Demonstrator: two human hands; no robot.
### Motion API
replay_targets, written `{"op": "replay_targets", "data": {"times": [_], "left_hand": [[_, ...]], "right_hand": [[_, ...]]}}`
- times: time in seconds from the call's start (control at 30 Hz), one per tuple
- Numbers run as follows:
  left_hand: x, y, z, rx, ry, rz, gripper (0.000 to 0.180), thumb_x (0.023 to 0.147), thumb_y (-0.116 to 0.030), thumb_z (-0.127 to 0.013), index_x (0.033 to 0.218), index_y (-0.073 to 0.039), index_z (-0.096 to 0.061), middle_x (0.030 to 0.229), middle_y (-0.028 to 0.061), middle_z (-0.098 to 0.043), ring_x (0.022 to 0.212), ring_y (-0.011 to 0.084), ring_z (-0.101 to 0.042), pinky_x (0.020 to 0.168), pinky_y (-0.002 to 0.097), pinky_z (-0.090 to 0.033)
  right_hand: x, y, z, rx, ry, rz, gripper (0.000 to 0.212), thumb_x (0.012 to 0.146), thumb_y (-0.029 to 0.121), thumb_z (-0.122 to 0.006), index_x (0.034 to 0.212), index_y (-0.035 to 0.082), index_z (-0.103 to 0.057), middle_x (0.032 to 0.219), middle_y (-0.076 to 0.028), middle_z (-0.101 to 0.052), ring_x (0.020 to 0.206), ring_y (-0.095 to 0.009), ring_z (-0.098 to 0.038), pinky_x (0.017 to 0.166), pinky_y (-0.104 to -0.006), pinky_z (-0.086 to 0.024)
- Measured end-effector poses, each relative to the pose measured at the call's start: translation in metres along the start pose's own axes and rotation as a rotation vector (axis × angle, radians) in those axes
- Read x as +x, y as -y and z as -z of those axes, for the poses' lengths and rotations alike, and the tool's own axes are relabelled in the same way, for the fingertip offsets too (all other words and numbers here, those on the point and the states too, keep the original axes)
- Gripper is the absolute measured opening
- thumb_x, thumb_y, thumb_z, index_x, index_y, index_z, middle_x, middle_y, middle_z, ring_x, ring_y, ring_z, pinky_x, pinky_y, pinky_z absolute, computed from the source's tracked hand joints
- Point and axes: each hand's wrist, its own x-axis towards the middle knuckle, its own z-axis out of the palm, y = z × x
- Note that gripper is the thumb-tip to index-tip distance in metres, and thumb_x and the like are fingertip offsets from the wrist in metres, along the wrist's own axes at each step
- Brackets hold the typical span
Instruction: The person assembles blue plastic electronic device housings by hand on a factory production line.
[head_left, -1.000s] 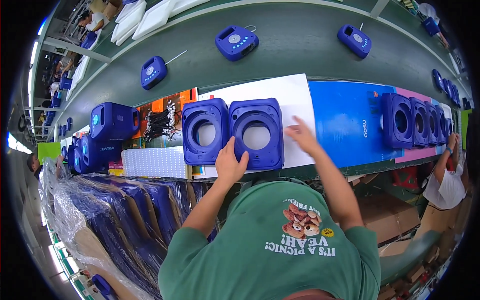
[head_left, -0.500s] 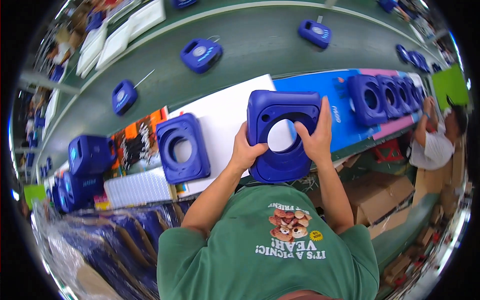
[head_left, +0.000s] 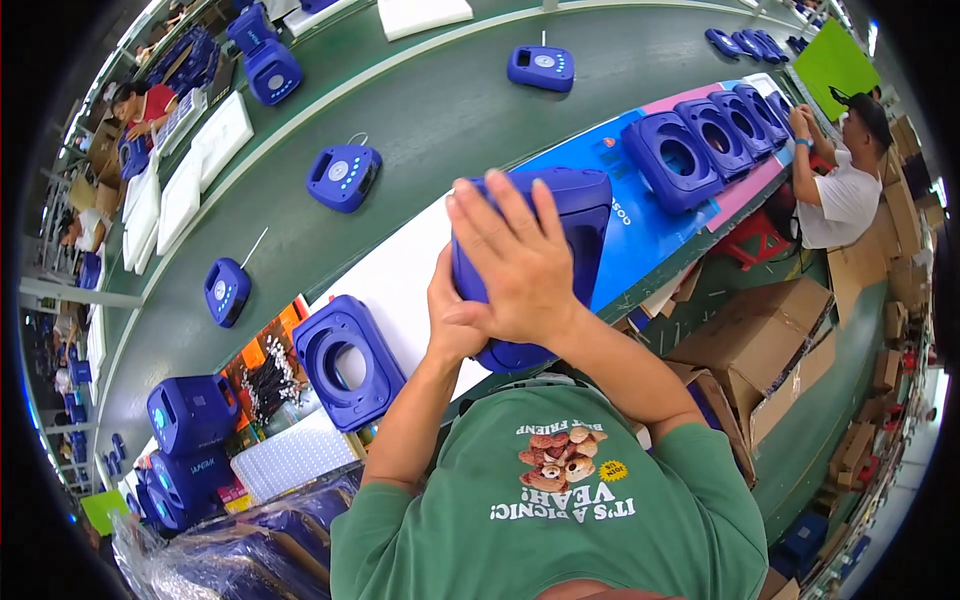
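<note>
A blue plastic speaker housing (head_left: 592, 215) stands turned partly on its side in front of my chest, its round opening facing right. My left hand (head_left: 452, 315) grips its left edge, with the fingers partly hidden behind the right hand. Across the housing's left side lies my right hand (head_left: 525, 268), flat with the fingers spread, its thumb over the left hand. To the left, another blue housing (head_left: 325, 375) with a round hole rests on the white sheet (head_left: 425, 255) of the bench.
Several similar housings (head_left: 655, 190) line a blue panel (head_left: 610, 250) at right, near a person in white (head_left: 840, 190). Beyond runs a green conveyor (head_left: 430, 130) with blue units. Black cables (head_left: 270, 385) and stacked blue cases (head_left: 190, 415) lie left; cardboard boxes (head_left: 745, 335) stand right.
The housing has turned from facing me to partly sideways. My right hand has left its right edge and crossed to lie flat on its left side. The view has swung right.
</note>
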Motion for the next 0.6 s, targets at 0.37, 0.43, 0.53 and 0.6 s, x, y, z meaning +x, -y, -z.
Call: {"op": "replay_targets", "data": {"times": [0.37, 0.43, 0.53, 0.6], "left_hand": [[-0.002, 0.008, 0.035, -0.431, 0.137, 0.148, 0.079, 0.051, -0.028, -0.075, 0.12, 0.003, -0.05, 0.097, 0.0079, -0.058, 0.085, 0.0174, -0.057, 0.077, 0.0301, -0.048], [-0.004, 0.009, 0.039, -0.46, 0.152, 0.19, 0.081, 0.05, -0.029, -0.076, 0.12, 0.003, -0.05, 0.096, 0.0078, -0.058, 0.084, 0.0181, -0.058, 0.077, 0.0307, -0.049], [-0.007, 0.006, 0.041, -0.494, 0.169, 0.19, 0.079, 0.053, -0.03, -0.077, 0.12, 0.003, -0.05, 0.095, 0.0078, -0.059, 0.083, 0.0177, -0.059, 0.076, 0.0302, -0.049], [-0.01, -0.005, 0.034, -0.479, 0.117, 0.269, 0.081, 0.061, -0.033, -0.076, 0.127, 0.003, -0.046, 0.105, 0.011, -0.059, 0.094, 0.0203, -0.059, 0.086, 0.0323, -0.047]], "right_hand": [[-0.04, -0.059, 0.017, 1.061, -0.072, -0.417, 0.076, 0.099, 0.047, -0.033, 0.147, -0.007, -0.009, 0.152, -0.019, -0.02, 0.14, -0.028, -0.022, 0.113, -0.0354, -0.018], [-0.057, -0.052, 0.02, 1.244, -0.051, -0.481, 0.075, 0.1, 0.046, -0.033, 0.147, -0.007, -0.008, 0.153, -0.018, -0.019, 0.14, -0.025, -0.022, 0.113, -0.0354, -0.017], [-0.084, -0.047, 0.017, 1.325, -0.005, -0.54, 0.087, 0.092, 0.05, -0.051, 0.147, -0.004, -0.012, 0.148, -0.018, -0.029, 0.134, -0.025, -0.033, 0.11, -0.037, -0.027], [-0.094, -0.047, 0.024, 1.326, 0.05, -0.623, 0.09, 0.085, 0.048, -0.059, 0.146, -0.004, -0.018, 0.142, -0.017, -0.037, 0.125, -0.024, -0.043, 0.103, -0.0358, -0.035]]}}
